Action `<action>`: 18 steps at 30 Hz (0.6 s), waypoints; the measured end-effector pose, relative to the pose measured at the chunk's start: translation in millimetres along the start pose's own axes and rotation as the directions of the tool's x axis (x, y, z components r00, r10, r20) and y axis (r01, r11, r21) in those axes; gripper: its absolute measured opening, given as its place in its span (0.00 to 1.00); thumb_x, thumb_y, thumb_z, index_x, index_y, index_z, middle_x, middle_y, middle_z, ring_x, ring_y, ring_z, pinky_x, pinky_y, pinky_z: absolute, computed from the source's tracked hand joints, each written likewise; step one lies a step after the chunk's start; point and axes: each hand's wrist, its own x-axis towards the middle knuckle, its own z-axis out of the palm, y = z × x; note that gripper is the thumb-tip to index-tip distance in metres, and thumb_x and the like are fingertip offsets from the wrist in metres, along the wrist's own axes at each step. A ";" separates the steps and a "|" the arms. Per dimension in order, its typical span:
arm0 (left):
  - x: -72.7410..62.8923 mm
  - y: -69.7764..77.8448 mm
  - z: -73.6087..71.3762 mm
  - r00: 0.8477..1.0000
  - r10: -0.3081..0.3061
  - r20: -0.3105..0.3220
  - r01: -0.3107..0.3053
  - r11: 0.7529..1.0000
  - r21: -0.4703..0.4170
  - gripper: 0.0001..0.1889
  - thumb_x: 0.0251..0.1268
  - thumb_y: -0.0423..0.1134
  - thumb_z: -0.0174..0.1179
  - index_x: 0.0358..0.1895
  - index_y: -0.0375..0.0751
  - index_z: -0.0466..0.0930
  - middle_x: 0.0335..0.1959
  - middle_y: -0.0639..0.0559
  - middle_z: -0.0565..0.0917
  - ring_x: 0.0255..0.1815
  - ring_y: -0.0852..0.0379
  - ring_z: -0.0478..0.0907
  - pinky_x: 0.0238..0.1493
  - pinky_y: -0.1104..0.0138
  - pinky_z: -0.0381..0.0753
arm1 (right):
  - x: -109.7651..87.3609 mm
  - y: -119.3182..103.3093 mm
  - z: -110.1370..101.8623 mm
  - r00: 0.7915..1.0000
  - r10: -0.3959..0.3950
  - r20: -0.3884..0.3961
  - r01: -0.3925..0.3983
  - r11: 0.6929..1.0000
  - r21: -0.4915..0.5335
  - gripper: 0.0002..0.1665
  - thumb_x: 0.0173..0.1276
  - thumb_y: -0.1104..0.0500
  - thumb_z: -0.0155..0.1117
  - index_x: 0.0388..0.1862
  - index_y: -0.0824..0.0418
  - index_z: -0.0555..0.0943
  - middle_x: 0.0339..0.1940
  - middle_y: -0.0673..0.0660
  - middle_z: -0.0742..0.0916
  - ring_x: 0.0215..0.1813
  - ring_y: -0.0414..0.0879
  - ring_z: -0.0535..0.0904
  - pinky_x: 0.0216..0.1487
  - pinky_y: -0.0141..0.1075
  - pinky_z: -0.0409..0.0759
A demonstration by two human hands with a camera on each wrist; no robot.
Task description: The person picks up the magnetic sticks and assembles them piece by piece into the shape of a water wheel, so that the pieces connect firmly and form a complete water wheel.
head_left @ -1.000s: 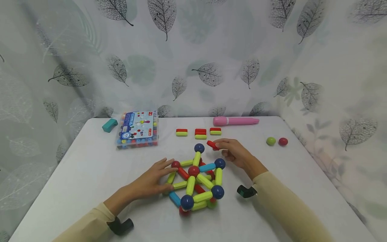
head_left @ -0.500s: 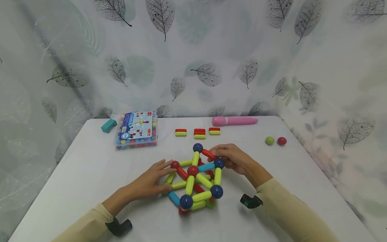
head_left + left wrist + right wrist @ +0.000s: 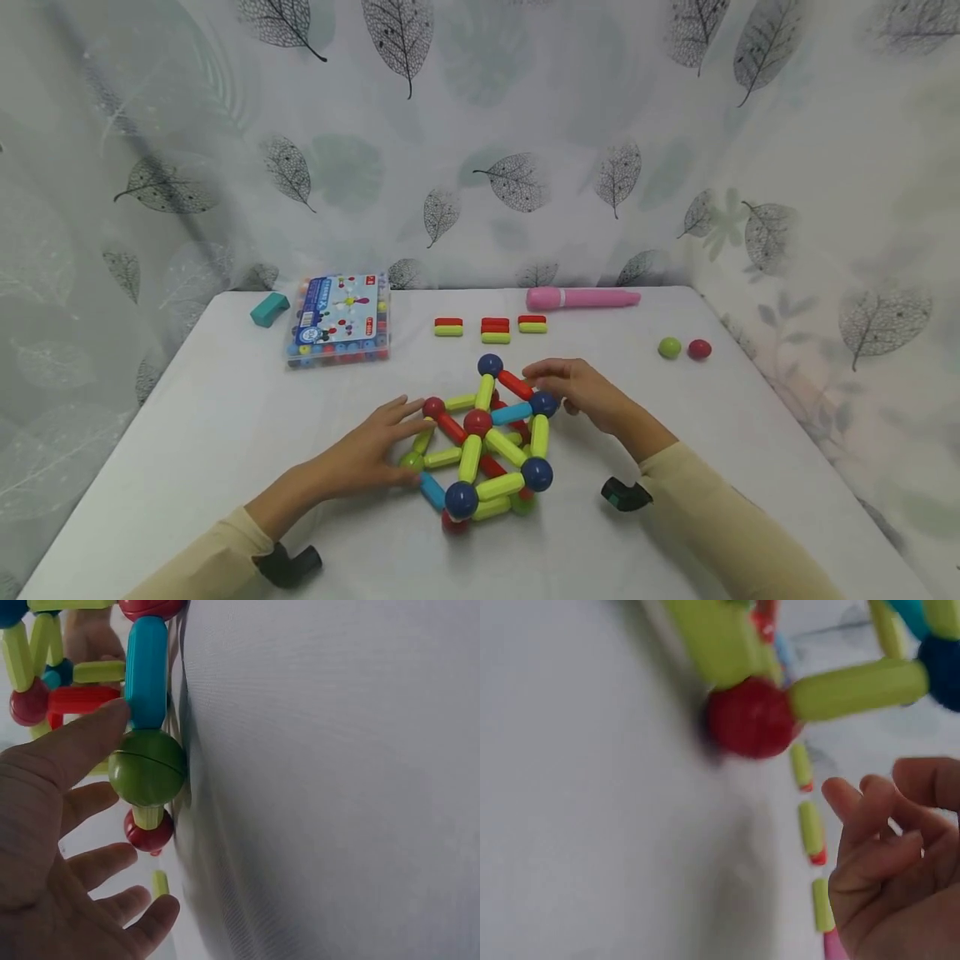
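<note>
A ball-and-rod magnetic construction stands mid-table, built of lime, red and light blue rods around a red ball (image 3: 477,422) at its top. On its far right side a red rod (image 3: 515,384) bridges two dark blue balls (image 3: 491,365). My right hand (image 3: 588,398) is beside that rod, fingers loosely bent and holding nothing; the right wrist view shows its fingers apart from the pieces. My left hand (image 3: 367,450) is spread along the left side. In the left wrist view its thumb lies at a blue rod (image 3: 147,671), just above a green ball (image 3: 148,766).
Behind the construction lie several red and lime rods (image 3: 495,330) in small groups. A clear case of beads (image 3: 337,321) and a teal block (image 3: 270,309) are at back left. A pink marker-like stick (image 3: 583,298) lies at the back edge; green (image 3: 670,347) and red balls (image 3: 700,349) sit right.
My right hand brought the red rod in from the right, set it between the two dark blue balls and let go. The left hand stays nearly in place, its thumb slightly back.
</note>
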 end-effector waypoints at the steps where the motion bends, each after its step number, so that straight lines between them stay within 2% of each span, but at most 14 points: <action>1: -0.3 0.1 -0.9 1.000 0.000 0.004 0.000 1.000 0.010 0.37 0.57 0.50 0.76 0.72 0.53 0.74 0.80 0.48 0.63 0.82 0.36 0.49 0.71 0.37 0.66 | 1.4 3.7 -0.1 0.999 -0.021 0.032 0.022 0.999 -0.035 0.24 0.75 0.55 0.59 0.67 0.57 0.79 0.55 0.56 0.85 0.33 0.48 0.73 0.28 0.32 0.70; 5: 1.3 0.4 -6.2 1.000 0.007 0.015 -0.008 0.998 0.057 0.37 0.54 0.50 0.77 0.69 0.53 0.76 0.79 0.48 0.65 0.81 0.36 0.52 0.69 0.38 0.69 | 3.4 12.5 2.5 0.986 -0.065 0.153 0.083 0.990 -0.114 0.24 0.72 0.63 0.55 0.65 0.56 0.81 0.40 0.57 0.84 0.27 0.48 0.71 0.27 0.32 0.69; 7: 3.8 1.3 -9.9 1.000 0.011 0.013 -0.012 0.996 0.085 0.37 0.53 0.50 0.78 0.69 0.53 0.76 0.77 0.47 0.67 0.80 0.37 0.56 0.69 0.39 0.70 | 0.6 12.9 2.3 0.982 -0.077 0.170 0.103 0.984 -0.148 0.22 0.71 0.66 0.54 0.60 0.59 0.84 0.32 0.56 0.82 0.26 0.47 0.71 0.28 0.33 0.69; 10: 8.9 2.4 -14.5 1.000 -0.004 0.001 0.004 0.990 0.142 0.38 0.53 0.51 0.79 0.69 0.53 0.76 0.74 0.47 0.72 0.77 0.40 0.63 0.67 0.42 0.74 | -8.7 14.2 -1.8 0.983 -0.070 0.168 0.105 0.973 -0.205 0.18 0.70 0.65 0.55 0.53 0.58 0.87 0.27 0.55 0.80 0.27 0.47 0.71 0.30 0.34 0.70; 14: 15.3 2.4 -19.8 0.997 -0.078 -0.028 0.082 0.969 0.233 0.36 0.52 0.51 0.78 0.67 0.51 0.78 0.59 0.49 0.82 0.62 0.49 0.78 0.58 0.50 0.83 | -24.4 21.0 -7.0 0.978 -0.066 0.198 0.112 0.966 -0.234 0.13 0.74 0.59 0.60 0.50 0.56 0.89 0.26 0.52 0.77 0.31 0.47 0.70 0.32 0.33 0.68; 18: 20.3 2.8 -21.7 0.988 -0.128 -0.086 0.147 0.950 0.275 0.27 0.56 0.48 0.77 0.59 0.49 0.84 0.41 0.56 0.85 0.44 0.57 0.82 0.45 0.58 0.85 | -40.3 22.7 -4.8 0.956 -0.102 0.275 0.169 0.957 -0.235 0.11 0.75 0.56 0.62 0.47 0.53 0.90 0.25 0.51 0.76 0.31 0.46 0.68 0.30 0.31 0.64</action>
